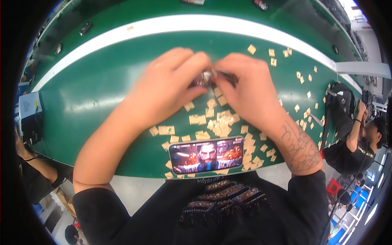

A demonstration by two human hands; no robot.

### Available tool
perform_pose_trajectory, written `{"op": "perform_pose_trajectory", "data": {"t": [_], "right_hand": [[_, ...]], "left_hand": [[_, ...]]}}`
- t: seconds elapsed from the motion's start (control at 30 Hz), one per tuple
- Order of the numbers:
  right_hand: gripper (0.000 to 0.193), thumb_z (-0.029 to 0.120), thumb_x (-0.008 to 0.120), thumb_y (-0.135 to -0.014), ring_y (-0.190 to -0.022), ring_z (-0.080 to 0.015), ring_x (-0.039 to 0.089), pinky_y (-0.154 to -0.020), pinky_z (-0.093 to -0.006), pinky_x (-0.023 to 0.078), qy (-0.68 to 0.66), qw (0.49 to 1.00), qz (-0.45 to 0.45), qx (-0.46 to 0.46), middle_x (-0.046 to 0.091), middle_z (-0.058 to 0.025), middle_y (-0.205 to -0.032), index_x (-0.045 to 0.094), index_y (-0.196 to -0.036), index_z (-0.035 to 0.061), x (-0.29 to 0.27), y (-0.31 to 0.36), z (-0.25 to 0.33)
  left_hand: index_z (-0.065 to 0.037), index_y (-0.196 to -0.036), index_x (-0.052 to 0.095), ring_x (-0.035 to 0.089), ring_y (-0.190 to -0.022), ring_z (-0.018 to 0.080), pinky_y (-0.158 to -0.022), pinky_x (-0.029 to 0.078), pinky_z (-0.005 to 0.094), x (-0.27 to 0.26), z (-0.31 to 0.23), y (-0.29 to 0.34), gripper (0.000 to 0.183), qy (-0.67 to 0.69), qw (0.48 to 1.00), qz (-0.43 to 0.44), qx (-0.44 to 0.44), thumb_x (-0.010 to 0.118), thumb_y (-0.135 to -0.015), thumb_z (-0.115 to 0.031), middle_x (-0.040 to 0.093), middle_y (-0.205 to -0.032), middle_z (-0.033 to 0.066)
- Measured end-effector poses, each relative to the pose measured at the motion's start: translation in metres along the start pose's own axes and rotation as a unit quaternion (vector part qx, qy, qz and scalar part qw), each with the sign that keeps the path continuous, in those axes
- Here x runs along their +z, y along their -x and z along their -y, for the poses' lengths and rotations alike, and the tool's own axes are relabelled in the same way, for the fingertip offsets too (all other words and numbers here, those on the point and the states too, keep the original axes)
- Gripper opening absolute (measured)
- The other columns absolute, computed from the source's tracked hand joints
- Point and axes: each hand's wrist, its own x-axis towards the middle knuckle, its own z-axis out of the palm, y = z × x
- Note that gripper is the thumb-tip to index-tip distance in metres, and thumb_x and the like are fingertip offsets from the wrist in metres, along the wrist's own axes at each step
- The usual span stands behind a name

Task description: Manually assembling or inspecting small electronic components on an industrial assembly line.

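My left hand [171, 77] is closed, its fingertips round a small shiny part [203, 78] with dark and silvery patches, blurred and partly covered. Close against it, my right hand [250, 83] is also closed, and a thin dark object [227, 76] shows between its thumb and fingers; its kind cannot be made out. Both hands are over the green tabletop [94, 87], fingertips almost meeting. Below them lie many small pale-yellow squares [222, 122], some overlapping in a heap. A phone [206, 156] playing a video lies on its side near the front edge.
More yellow squares [300, 77] are scattered to the right. A white strip [183, 23] crosses the far side, with small dark parts [85, 28] beyond it. A black bag [342, 100] and a co-worker [355, 139] are at right; a white-and-black box [31, 116] stands left.
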Motion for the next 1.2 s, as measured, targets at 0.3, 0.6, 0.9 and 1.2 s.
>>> {"op": "perform_pose_trajectory", "data": {"t": [0.3,0.6,0.9,1.2], "right_hand": [[0.016,0.006,0.078,-0.091,-0.07,-0.0267,0.068,-0.067,-0.0398,0.054,-0.114,0.989,-0.095,-0.014,0.069,-0.009,-0.083,0.075,-0.106,0.0016,0.012,0.0,-0.018],[0.014,-0.003,0.073,-0.097,-0.082,-0.0061,0.059,-0.072,-0.0265,0.049,-0.32,0.944,0.0,0.074,0.071,-0.0048,-0.092,0.073,-0.11,-0.0061,0.002,-0.003,-0.016],[0.02,-0.003,0.073,-0.1,-0.095,-0.0108,0.069,-0.081,-0.0285,0.058,-0.329,0.939,0.024,0.096,0.074,-0.0089,-0.107,0.071,-0.119,-0.0084,0.0,-0.001,-0.021],[0.014,0.011,0.061,-0.108,-0.085,-0.0295,0.07,-0.078,-0.0393,0.055,-0.052,0.983,-0.175,-0.022,0.072,-0.0145,-0.1,0.068,-0.111,-0.0003,-0.017,-0.003,-0.035]], "left_hand": [[0.0,-0.113,0.066,0.069,-0.094,0.0321,-0.08,0.058,0.0415,0.003,0.001,0.001,0.048,-0.025,0.998,-0.051,0.034,0.093,-0.074,-0.005,0.069,-0.106,0.013],[-0.002,-0.122,0.065,0.061,-0.071,0.0115,-0.063,0.049,0.0267,0.007,0.0,-0.004,0.033,0.168,0.977,-0.024,-0.126,0.077,-0.091,0.005,0.07,-0.098,0.0083],[0.002,-0.116,0.055,0.059,-0.074,0.0043,-0.063,0.046,0.0226,0.007,-0.007,-0.016,0.02,0.212,0.964,-0.027,-0.155,0.064,-0.1,0.009,0.073,-0.098,0.0097],[-0.007,-0.117,0.067,0.071,-0.08,0.0276,-0.077,0.055,0.0376,-0.014,0.131,-0.067,0.02,-0.046,0.966,-0.145,-0.211,0.07,-0.099,-0.014,0.073,-0.089,0.0125]]}}
